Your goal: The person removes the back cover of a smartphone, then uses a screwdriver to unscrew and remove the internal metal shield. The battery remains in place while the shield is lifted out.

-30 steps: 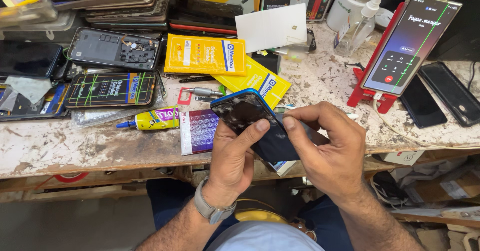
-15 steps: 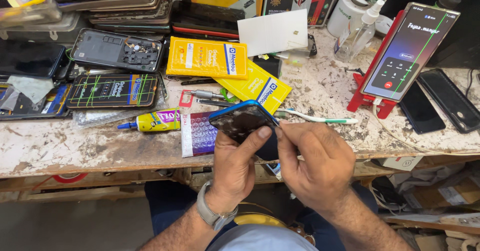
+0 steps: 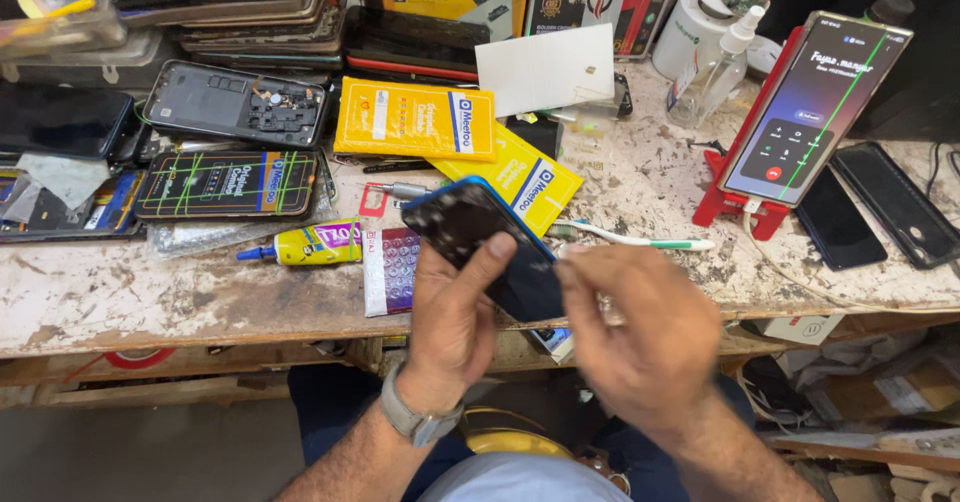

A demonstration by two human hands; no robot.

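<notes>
Head view: left hand (image 3: 455,312) grips a dark phone with a blue edge (image 3: 490,242), thumb pressed on its face, fingers wrapped behind it. The phone is held tilted above the front edge of the workbench (image 3: 150,297), not resting on it. Right hand (image 3: 640,337) is blurred; its fingertips are at the phone's lower right edge, touching or just beside it, but whether they actually pinch it cannot be told. Grey wristwatch (image 3: 420,424) sits on the left wrist.

On the bench just behind the phone: two yellow flat packets (image 3: 415,120), one partly hidden under the phone. A white-and-green toothbrush (image 3: 640,242) lies just right of the phone. A yellow glue tube with blue nozzle (image 3: 305,245) lies left of the phone, near a small patterned packet (image 3: 388,267) at the bench edge. Further left, an opened phone back with exposed parts (image 3: 240,102) and a dark packet with green bands (image 3: 228,184). On the right, a lit phone (image 3: 815,107) leans on a red stand (image 3: 735,207); two dark phones (image 3: 870,212) lie flat beside it. A clear spray bottle (image 3: 715,72) stands at the back.
</notes>
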